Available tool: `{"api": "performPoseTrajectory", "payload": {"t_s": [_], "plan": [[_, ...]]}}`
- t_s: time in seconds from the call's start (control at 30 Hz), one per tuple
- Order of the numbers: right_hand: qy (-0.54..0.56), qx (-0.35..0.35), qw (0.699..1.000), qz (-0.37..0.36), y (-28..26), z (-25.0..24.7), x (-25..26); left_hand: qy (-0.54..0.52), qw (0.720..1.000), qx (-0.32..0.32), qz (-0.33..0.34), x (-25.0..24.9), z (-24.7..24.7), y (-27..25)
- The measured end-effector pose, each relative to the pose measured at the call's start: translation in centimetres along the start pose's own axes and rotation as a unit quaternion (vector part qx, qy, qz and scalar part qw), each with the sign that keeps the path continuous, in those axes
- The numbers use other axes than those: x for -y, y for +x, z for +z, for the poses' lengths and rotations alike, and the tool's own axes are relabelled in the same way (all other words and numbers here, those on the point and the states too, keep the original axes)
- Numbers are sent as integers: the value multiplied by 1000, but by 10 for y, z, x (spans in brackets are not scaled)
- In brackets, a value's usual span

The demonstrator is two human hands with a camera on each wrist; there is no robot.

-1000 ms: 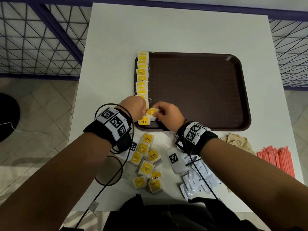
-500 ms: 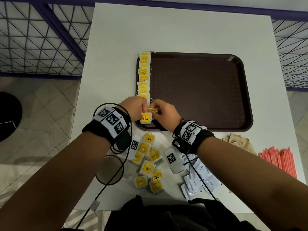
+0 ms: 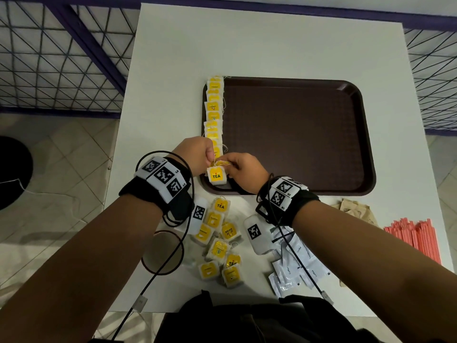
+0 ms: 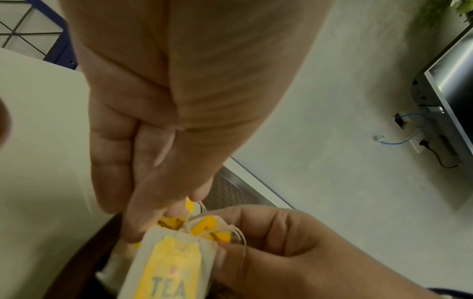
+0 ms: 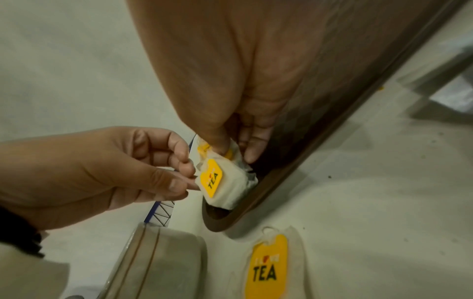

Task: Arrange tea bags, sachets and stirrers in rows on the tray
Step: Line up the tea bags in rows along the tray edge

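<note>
Both forearms reach forward over the white table [image 3: 259, 40] and meet at the near left corner of the brown tray [image 3: 296, 134]. The left hand [image 3: 195, 154] is curled, knuckles up, its thumb and fingertips pinching the left top edge of a tea bag [image 3: 217, 176] with a yellow "TEA" tag. The right hand [image 3: 243, 169] comes in from the tray's near side, wrist bent leftward, thumb and forefinger pinching the same tea bag at its upper right, where strings and a second yellow tag bunch up. From the right wrist view the tea bag [image 5: 225, 182] hangs tilted just over the tray's corner rim; whether it touches the tray floor I cannot tell.

Along the tray's left edge a row of tea bags [image 3: 214, 112] runs from the far corner down to the hands, overlapping one another. Off the tray's near edge, on the table, lies a loose heap of tea bags [image 3: 218, 241]. To the right of that heap lie white sachets [image 3: 296, 266], then brown sachets [image 3: 356, 210] below the tray's near right corner, and beyond them a bundle of red stirrers [image 3: 415, 237].
</note>
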State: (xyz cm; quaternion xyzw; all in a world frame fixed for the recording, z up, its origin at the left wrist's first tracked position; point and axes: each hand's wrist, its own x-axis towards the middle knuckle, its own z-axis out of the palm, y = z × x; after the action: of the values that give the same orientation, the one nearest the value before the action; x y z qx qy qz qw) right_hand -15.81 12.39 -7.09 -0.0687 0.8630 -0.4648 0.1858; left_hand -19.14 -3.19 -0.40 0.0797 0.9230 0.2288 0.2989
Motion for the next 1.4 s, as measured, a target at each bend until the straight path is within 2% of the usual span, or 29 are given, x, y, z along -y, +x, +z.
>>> {"api": "performPoseTrajectory", "payload": {"t_s": [0.13,0.27,0.37,0.47,0.67,0.93,1.13,1.4], "plan": [[-9,-17,1000,-1,-1,2,-1,-2,999,-38,-6,8,1,7],[35,-67,996,46,-4,-1,-7,42,999,-11,-5,4,1,17],[31,-39,997,53,-4,0,-7,93,996,13,-8,2,1,21],[32,-8,999,41,-2,1,-2,114,993,6,-3,3,1,22],[30,25,999,37,6,-4,8,79,997,-22,-5,5,3,27],[-5,-16,999,31,18,-8,14,49,998,-45,-1,6,1,32],[67,-105,990,70,12,-5,9,-2,998,-55,-13,10,-4,30],[46,-86,994,46,8,0,7,-12,999,-40,-12,11,-7,28]]}}
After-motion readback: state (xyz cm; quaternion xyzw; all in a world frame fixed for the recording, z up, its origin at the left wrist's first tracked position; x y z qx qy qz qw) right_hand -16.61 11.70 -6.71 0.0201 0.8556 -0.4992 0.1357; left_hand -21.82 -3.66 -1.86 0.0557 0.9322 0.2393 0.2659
